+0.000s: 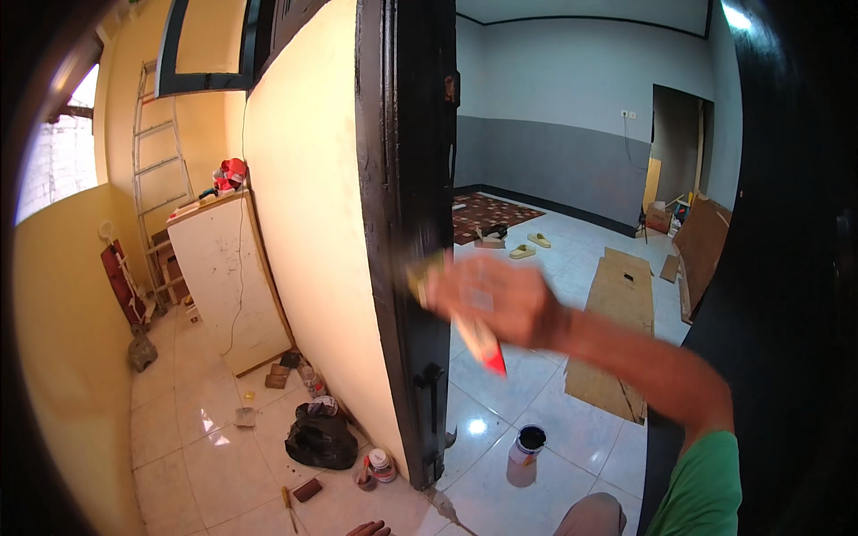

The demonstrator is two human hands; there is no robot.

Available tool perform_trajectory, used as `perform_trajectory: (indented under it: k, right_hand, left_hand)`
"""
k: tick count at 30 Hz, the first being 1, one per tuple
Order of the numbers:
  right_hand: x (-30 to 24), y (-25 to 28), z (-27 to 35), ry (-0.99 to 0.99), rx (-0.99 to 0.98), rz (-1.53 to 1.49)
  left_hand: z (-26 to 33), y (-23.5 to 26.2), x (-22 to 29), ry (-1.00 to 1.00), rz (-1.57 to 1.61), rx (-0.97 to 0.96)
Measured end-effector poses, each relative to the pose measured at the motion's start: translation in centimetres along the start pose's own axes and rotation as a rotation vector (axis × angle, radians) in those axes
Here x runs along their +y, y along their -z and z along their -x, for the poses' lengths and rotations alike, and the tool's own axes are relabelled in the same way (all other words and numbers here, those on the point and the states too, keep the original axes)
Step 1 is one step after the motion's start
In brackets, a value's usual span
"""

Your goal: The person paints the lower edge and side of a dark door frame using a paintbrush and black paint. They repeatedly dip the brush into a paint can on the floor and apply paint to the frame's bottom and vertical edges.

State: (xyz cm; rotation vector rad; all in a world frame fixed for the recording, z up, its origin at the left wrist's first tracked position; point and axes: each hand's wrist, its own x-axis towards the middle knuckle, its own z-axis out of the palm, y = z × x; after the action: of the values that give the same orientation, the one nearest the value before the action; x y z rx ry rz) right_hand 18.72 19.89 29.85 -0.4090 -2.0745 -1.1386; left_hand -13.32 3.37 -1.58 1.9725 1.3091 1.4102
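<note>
My right hand (500,299), blurred by motion, is closed around a paintbrush (480,344) with a pale handle and a red end. The bristle end (418,281) is at the dark-painted door frame (411,205); the blur hides whether it touches. Below my right arm, a can of dark paint (527,451) stands upright on the tiled floor. Only the fingers of my left hand (368,529) show at the lower edge, stretched out with nothing visible in them.
Left of the wall are a black plastic bag (322,438), a small jar (381,464), a screwdriver (290,509), a white cabinet (228,277) and a ladder (159,161). Right of the frame lie flattened cardboard (612,339) and yellowish sandals (527,250). A dark door (778,223) stands at right.
</note>
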Motion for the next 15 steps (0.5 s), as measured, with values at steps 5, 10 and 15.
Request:
perform_trajectory:
  k: [5, 10, 15]
  right_hand:
    - [-0.4, 1.4, 4.3, -0.257, -0.546, -0.689]
    - [11.7, 5.7, -10.0, -0.640, -0.091, -0.450]
    - [17.9, 9.7, -20.9, -0.467, 0.564, -0.293]
  left_hand:
    - [0.0, -0.5, 0.0, 0.009, 0.052, -0.003]
    - [0.3, -0.5, 0.0, 0.022, 0.008, 0.020]
    - [0.0, -2.6, 0.6, 0.004, 0.024, -0.008]
